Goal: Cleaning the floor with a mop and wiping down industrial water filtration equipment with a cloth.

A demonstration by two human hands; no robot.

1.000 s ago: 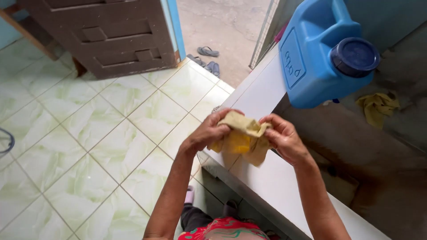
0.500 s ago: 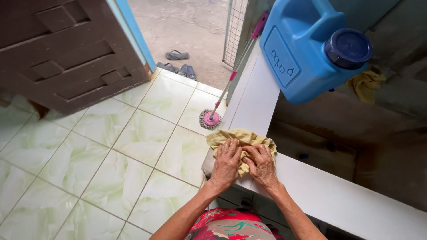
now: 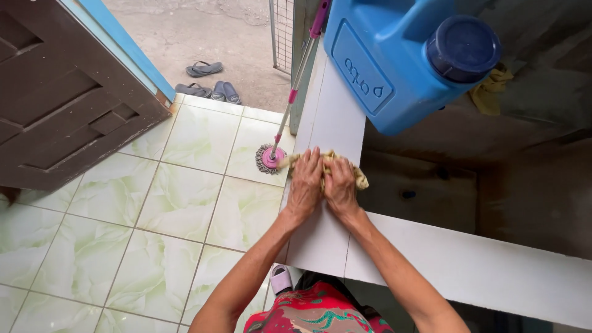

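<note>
A pale green tiled floor fills the left half of the view, running up to an open doorway where a dark brown panelled door stands swung inward. To the right, a white tiled counter forms an L-shaped rim around a deep, dark concrete basin. A big blue plastic jug with a dark blue screw cap stands on the far stretch of the counter. A mop with a pink handle leans against the counter's outer side, its stringy head resting on the floor. Beyond the doorway, sandals lie on bare ground.

Both hands lie side by side, palms down, on a yellow cloth bunched on the counter's top near the corner. The left hand presses flat, its fingers held together and pointing away from the person. The right hand touches it, fingers likewise close together over the cloth. Only the cloth's edges show around the hands. A second yellow rag sits behind the jug.
</note>
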